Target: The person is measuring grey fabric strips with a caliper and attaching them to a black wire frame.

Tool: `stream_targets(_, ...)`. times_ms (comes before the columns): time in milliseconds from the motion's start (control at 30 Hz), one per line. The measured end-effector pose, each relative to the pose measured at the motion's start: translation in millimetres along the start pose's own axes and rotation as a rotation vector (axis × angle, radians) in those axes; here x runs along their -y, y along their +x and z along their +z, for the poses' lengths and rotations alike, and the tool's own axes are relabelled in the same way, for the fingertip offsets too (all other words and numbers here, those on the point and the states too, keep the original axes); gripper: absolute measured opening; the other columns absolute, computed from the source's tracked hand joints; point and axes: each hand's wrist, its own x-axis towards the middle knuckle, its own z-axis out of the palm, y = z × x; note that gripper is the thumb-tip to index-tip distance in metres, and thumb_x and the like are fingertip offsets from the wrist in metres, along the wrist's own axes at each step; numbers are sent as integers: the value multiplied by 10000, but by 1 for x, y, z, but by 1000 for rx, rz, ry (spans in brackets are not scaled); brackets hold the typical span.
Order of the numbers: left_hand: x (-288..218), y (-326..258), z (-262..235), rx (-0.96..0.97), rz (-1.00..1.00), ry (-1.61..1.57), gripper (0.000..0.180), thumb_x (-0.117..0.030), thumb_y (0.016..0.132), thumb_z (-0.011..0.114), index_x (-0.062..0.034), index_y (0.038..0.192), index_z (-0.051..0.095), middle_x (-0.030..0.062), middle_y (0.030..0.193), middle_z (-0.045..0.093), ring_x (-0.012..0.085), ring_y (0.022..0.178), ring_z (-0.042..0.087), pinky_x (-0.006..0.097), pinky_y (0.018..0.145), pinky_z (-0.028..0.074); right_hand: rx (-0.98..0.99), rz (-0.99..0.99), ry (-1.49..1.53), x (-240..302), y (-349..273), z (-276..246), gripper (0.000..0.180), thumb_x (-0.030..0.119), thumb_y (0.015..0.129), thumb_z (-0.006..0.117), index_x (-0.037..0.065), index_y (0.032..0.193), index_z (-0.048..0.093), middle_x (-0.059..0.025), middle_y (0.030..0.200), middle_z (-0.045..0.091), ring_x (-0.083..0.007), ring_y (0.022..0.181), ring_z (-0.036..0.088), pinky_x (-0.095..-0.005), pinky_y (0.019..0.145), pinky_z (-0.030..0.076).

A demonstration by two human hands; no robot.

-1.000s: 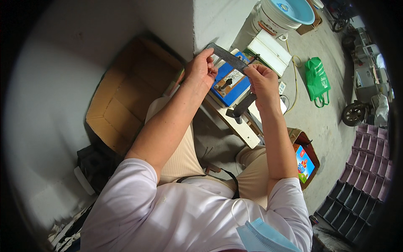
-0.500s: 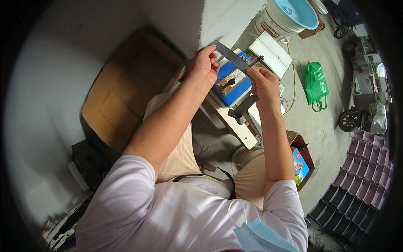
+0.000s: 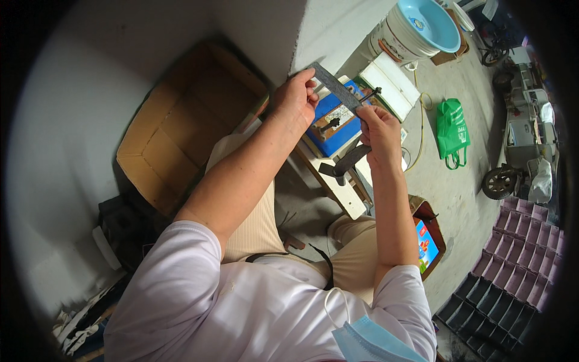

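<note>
The left hand (image 3: 295, 99) pinches one end of a flat grey metal strip (image 3: 335, 86), fingers closed on it, while the right hand (image 3: 377, 130) grips the strip's other end between thumb and fingers. The strip hangs tilted in the air between the two hands, above a small blue machine (image 3: 335, 123) with a black knob, which sits on a narrow pale wooden bench (image 3: 338, 193) in front of the person's knees. A dark curved metal piece (image 3: 347, 163) shows just below the right hand; whether that hand also holds it, I cannot tell. To the left of the person, an open cardboard box (image 3: 175, 139) stands on the floor against the wall. Beyond the bench there is a white bucket (image 3: 401, 36) with a light blue basin (image 3: 431, 21) on top, and a white flat case (image 3: 392, 81) beside it. A green bag (image 3: 452, 127) lies on the concrete floor to the right, well apart from the hands.
</note>
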Motion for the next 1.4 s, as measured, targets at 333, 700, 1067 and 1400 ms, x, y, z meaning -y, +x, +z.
stream_targets(333,0,-4,2,34,47,120,116,-126,786,690,-93,771,580,-10,688,523,64,556,443,225,512,384,92,-63,194,4,-1,-9,134,123,813,648,91,714,564,58,552,416,-39,459,320,-214,442,238)
stream_targets(700,5,13,-3,185,199,1327,293,-241,908,488,-18,1008,650,52,934,635,125,906,548,289,800,435,-378,11,629,-67,66,-124,90,62,830,582,6,780,533,-47,658,517,-109,487,411,-227,437,336)
stream_targets(1067,19,17,-11,150,-155,1361,492,-376,947,455,-223,1410,398,75,1366,489,248,1232,450,466,979,340,-320,97,516,-99,61,-71,112,90,854,575,-5,909,558,-83,868,587,-197,756,624,-327,637,581)
stream_targets(1400,16,22,-16,159,-212,1352,496,-404,940,458,-258,1410,392,70,1412,440,278,1296,371,578,983,260,-286,94,488,-94,58,-67,76,79,853,573,10,882,557,-65,838,573,-176,753,588,-326,637,584)
